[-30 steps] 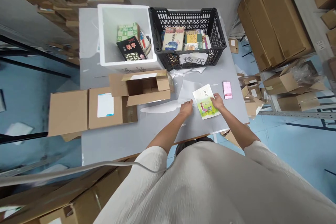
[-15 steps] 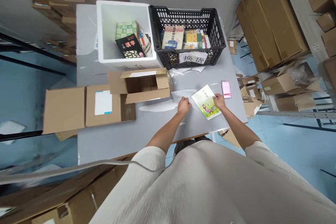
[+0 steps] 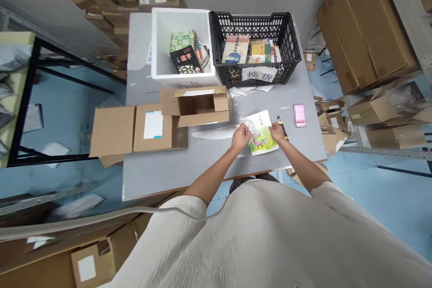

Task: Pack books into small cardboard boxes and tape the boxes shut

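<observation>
A thin book (image 3: 263,137) with a white and green illustrated cover lies in front of me, its top tilted slightly left. My right hand (image 3: 277,132) is closed on its right edge. My left hand (image 3: 240,137) is closed at the book's left side, pinching a piece of clear plastic film (image 3: 249,122) that overlaps the cover's left edge. Just beyond my right hand lies a black and yellow tool (image 3: 282,128), partly covered by that hand; its kind is unclear. A pale strip of backing paper (image 3: 212,132) is on the table left of my left hand.
A white foam box (image 3: 160,45) and a black plastic crate (image 3: 222,69), both containing books, stand at the table's back. Left of the book are an open carton (image 3: 189,120) and a cardboard box (image 3: 141,139). A pink phone-like object (image 3: 299,115) lies to the right.
The book has turned more upright. My left hand has come to its left edge, raising the film over the cover. The black and yellow tool now shows beside my right hand. My view has shifted left.
</observation>
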Demonstrator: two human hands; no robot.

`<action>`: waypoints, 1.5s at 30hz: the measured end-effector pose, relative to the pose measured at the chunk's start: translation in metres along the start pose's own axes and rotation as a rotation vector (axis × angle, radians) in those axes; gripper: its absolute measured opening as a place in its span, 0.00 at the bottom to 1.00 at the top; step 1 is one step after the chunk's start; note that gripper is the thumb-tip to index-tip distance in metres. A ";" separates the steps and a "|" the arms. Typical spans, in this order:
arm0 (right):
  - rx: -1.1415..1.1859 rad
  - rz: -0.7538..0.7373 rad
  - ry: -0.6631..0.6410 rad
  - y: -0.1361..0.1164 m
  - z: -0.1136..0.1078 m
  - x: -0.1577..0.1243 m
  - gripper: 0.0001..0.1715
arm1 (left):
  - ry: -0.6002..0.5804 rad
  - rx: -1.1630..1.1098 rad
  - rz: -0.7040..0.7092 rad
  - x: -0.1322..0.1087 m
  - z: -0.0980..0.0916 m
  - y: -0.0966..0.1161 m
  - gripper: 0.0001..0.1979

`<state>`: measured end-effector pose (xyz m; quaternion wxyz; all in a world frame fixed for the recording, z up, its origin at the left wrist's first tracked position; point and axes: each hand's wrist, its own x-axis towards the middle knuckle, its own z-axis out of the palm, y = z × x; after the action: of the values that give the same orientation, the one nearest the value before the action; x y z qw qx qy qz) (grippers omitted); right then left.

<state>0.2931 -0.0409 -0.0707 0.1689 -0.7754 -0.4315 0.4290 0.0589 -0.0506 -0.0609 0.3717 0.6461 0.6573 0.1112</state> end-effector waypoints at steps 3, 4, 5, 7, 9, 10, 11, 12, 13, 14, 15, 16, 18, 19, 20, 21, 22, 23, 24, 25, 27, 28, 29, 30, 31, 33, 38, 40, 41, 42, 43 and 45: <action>-0.116 -0.017 -0.020 -0.003 0.002 -0.004 0.18 | -0.103 0.126 -0.023 0.010 0.012 -0.007 0.19; -0.172 -0.034 -0.019 -0.004 0.001 -0.005 0.18 | -0.130 0.171 -0.026 0.013 0.016 -0.009 0.21; -0.231 -0.057 -0.020 -0.004 -0.001 -0.006 0.19 | -0.152 0.210 -0.026 0.015 0.019 -0.011 0.21; -0.348 -0.100 -0.045 -0.002 -0.004 -0.008 0.23 | -0.178 0.262 -0.013 0.018 0.026 -0.012 0.20; -0.444 -0.116 -0.094 0.001 -0.007 -0.011 0.26 | -0.197 0.302 0.005 0.020 0.031 -0.011 0.20; -0.478 -0.116 -0.115 0.004 -0.008 -0.012 0.27 | -0.206 0.318 0.011 0.020 0.033 -0.009 0.20; -0.503 -0.117 -0.126 0.007 -0.008 -0.014 0.29 | -0.214 0.328 0.013 0.021 0.035 -0.008 0.21; -0.522 -0.124 -0.129 0.010 -0.007 -0.016 0.31 | -0.221 0.337 0.013 0.021 0.036 -0.006 0.22; -0.538 -0.137 -0.127 0.012 -0.006 -0.017 0.33 | -0.226 0.348 0.010 0.022 0.037 -0.005 0.22; -0.550 -0.155 -0.127 0.015 -0.005 -0.018 0.34 | -0.230 0.358 0.005 0.023 0.037 -0.003 0.21; -0.558 -0.177 -0.134 0.016 -0.003 -0.019 0.35 | -0.234 0.367 -0.002 0.024 0.036 -0.002 0.21; -0.560 -0.203 -0.149 0.018 -0.001 -0.019 0.35 | -0.240 0.374 -0.009 0.026 0.035 -0.002 0.20; -0.547 -0.264 -0.191 0.019 0.005 -0.020 0.36 | -0.252 0.375 0.002 0.027 0.029 -0.002 0.20; -0.531 -0.299 -0.211 0.018 0.008 -0.020 0.36 | -0.254 0.370 0.025 0.026 0.026 -0.002 0.20; -0.508 -0.337 -0.227 0.017 0.011 -0.021 0.37 | -0.254 0.363 0.059 0.025 0.021 -0.002 0.20; -0.478 -0.373 -0.241 0.015 0.014 -0.022 0.38 | -0.251 0.355 0.096 0.023 0.017 -0.001 0.20; -0.442 -0.403 -0.251 0.012 0.017 -0.023 0.40 | -0.246 0.348 0.138 0.021 0.011 0.000 0.20; -0.403 -0.427 -0.256 0.009 0.020 -0.025 0.42 | -0.238 0.344 0.182 0.017 0.006 0.001 0.20; -0.364 -0.450 -0.257 0.005 0.021 -0.026 0.43 | -0.230 0.344 0.224 0.013 -0.001 0.002 0.19; -0.327 -0.470 -0.254 0.000 0.023 -0.028 0.45 | -0.216 0.347 0.275 0.009 -0.008 0.004 0.19; -0.264 -0.522 -0.231 -0.011 0.024 -0.032 0.48 | -0.175 0.365 0.365 0.001 -0.023 0.008 0.18; -0.236 -0.560 -0.215 -0.018 0.023 -0.033 0.48 | -0.147 0.375 0.401 -0.003 -0.031 0.010 0.17; -0.208 -0.605 -0.200 -0.025 0.023 -0.035 0.47 | -0.117 0.384 0.430 -0.007 -0.040 0.012 0.17; -0.179 -0.655 -0.187 -0.033 0.022 -0.037 0.44 | -0.089 0.394 0.456 -0.010 -0.050 0.014 0.17; -0.150 -0.708 -0.176 -0.041 0.021 -0.039 0.40 | -0.061 0.404 0.484 -0.013 -0.060 0.016 0.17; -0.096 -0.809 -0.154 -0.060 0.020 -0.043 0.29 | -0.002 0.406 0.543 -0.017 -0.081 0.018 0.16; 0.028 -0.968 -0.009 -0.118 0.014 -0.057 0.11 | 0.206 0.340 0.675 -0.022 -0.137 0.022 0.17; 0.072 -1.031 0.041 -0.144 0.010 -0.063 0.09 | 0.294 0.308 0.724 -0.022 -0.160 0.023 0.18; 0.087 -1.058 0.063 -0.157 0.008 -0.066 0.09 | 0.334 0.294 0.742 -0.022 -0.172 0.024 0.18; 0.096 -1.082 0.084 -0.169 0.008 -0.068 0.09 | 0.366 0.284 0.756 -0.022 -0.184 0.025 0.18; 0.104 -1.105 0.105 -0.181 0.008 -0.069 0.09 | 0.394 0.278 0.765 -0.021 -0.195 0.026 0.19; 0.115 -1.137 0.133 -0.202 0.012 -0.069 0.11 | 0.428 0.260 0.781 -0.022 -0.217 0.025 0.20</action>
<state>0.1598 0.0166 0.0860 0.4415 -0.4362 -0.7452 0.2438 -0.0609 0.0051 0.1138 0.0740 0.8490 0.4351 0.2904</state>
